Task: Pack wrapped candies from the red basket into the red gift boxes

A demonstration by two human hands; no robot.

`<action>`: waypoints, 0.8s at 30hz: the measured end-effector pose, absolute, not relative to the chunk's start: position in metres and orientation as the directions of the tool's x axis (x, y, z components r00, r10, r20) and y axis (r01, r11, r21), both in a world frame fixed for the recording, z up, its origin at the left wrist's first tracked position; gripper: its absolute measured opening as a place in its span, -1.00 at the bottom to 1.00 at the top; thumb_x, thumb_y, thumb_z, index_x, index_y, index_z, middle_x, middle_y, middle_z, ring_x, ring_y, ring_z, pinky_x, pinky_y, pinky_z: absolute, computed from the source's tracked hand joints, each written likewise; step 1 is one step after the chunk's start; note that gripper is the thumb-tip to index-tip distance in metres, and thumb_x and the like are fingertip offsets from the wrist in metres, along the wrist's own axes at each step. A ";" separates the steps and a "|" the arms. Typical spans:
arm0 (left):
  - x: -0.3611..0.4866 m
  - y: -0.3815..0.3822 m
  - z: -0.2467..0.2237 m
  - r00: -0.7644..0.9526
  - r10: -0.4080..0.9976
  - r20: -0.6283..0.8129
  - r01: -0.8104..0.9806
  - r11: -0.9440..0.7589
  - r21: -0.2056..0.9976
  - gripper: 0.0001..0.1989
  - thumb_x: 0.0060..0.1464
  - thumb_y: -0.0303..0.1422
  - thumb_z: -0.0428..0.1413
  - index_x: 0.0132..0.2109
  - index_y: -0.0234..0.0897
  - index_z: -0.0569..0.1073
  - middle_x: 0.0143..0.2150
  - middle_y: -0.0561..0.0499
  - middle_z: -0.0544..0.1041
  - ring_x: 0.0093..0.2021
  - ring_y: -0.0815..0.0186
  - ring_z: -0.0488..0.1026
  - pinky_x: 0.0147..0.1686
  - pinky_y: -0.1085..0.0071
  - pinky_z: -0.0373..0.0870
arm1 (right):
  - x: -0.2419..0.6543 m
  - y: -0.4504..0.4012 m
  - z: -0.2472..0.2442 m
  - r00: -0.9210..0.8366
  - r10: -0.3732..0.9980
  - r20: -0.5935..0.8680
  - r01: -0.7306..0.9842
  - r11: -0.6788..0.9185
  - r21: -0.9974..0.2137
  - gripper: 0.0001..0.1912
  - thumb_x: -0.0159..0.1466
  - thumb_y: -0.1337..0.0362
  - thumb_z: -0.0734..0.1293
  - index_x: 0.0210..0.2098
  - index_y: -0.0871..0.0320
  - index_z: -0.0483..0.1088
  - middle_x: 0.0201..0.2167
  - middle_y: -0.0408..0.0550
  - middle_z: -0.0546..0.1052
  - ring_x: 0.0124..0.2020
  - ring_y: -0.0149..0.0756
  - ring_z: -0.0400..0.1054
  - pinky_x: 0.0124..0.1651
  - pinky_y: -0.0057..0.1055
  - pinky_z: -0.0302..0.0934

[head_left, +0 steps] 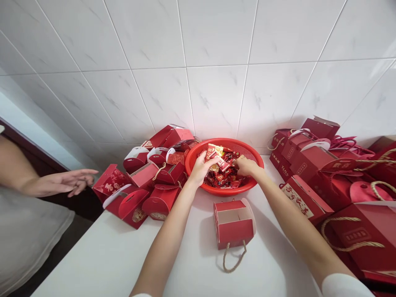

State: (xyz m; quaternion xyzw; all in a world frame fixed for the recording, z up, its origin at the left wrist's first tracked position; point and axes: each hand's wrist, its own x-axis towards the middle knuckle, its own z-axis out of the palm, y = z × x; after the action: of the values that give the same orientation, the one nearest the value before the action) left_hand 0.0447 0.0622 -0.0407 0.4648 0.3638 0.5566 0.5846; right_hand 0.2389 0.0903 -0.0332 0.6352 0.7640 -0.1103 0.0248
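Note:
A round red plastic basket [255,161] stands against the wall, with many wrapped candies [221,180] inside. My left hand [201,168] is over its left part, closed on several candy packets [220,160], red and cream coloured. Inside the right part of the basket, my right hand [245,166] reaches down among the candies with curled fingers; its fingertips are hidden, so what they hold cannot be made out. In front of the basket sits a small red box [235,229], its top open, a rope handle hanging toward me.
Red gift boxes [161,198] are grouped left of the basket on the white table [123,247]. More red boxes [315,161] with rope handles are piled at right. Another person's hand [66,182] hovers by the left boxes. A tiled wall rises behind.

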 end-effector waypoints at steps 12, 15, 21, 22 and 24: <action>0.044 0.064 -0.045 0.137 0.980 0.148 -0.306 -0.100 0.947 -0.53 -0.21 -0.28 0.40 -0.10 -0.29 0.53 -0.16 -0.03 0.63 -0.17 0.19 0.56 -0.08 0.26 0.45 | 0.238 0.088 -0.037 -0.165 0.959 -0.231 0.986 0.153 -0.069 -0.50 0.08 0.35 0.46 0.04 0.18 0.43 0.17 0.27 0.35 0.07 0.07 0.39 -0.08 -0.28 0.32; 0.044 0.065 -0.047 0.134 0.978 0.159 -0.318 -0.109 0.942 -0.56 -0.21 -0.29 0.40 -0.13 -0.29 0.53 -0.18 -0.02 0.63 -0.16 0.19 0.56 -0.03 0.24 0.43 | 0.235 0.088 -0.039 -0.147 0.963 -0.227 0.987 0.129 -0.092 -0.37 0.01 0.24 0.54 0.07 0.19 0.41 0.21 0.26 0.30 0.08 0.03 0.38 -0.12 -0.35 0.31; 0.044 0.063 -0.045 0.128 0.982 0.140 -0.326 -0.092 0.941 -0.54 -0.25 -0.32 0.41 -0.13 -0.29 0.53 -0.17 -0.03 0.63 -0.14 0.17 0.56 0.02 0.21 0.40 | 0.243 0.086 -0.031 -0.144 0.981 -0.130 0.976 0.119 -0.181 -0.78 0.13 0.26 0.43 -0.23 0.20 0.46 -0.12 0.09 0.51 -0.15 -0.17 0.43 -0.31 -0.45 0.18; 0.044 0.063 -0.044 0.126 0.983 0.135 -0.324 -0.088 0.942 -0.53 -0.25 -0.32 0.41 -0.13 -0.30 0.53 -0.17 -0.03 0.63 -0.15 0.17 0.56 0.01 0.21 0.41 | 0.248 0.085 -0.028 -0.135 0.986 -0.099 0.973 0.113 -0.201 -0.85 0.18 0.25 0.39 -0.29 0.20 0.44 -0.22 0.05 0.52 -0.21 -0.21 0.42 -0.32 -0.45 0.16; 0.044 0.062 -0.043 0.130 0.983 0.131 -0.315 -0.084 0.945 -0.54 -0.26 -0.31 0.41 -0.14 -0.30 0.54 -0.18 -0.03 0.63 -0.17 0.18 0.56 -0.03 0.23 0.43 | 0.258 0.079 -0.020 -0.127 0.992 -0.013 0.941 0.117 -0.318 -0.82 0.21 0.20 0.36 -0.40 0.20 0.39 -0.40 -0.04 0.49 -0.32 -0.27 0.38 -0.35 -0.44 0.13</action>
State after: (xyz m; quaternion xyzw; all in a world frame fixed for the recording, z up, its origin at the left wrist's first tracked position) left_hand 0.0443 0.0616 -0.0428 0.4786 0.3489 0.5596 0.5798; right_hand 0.2576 0.0791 -0.0203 0.6527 0.7403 -0.1250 -0.1017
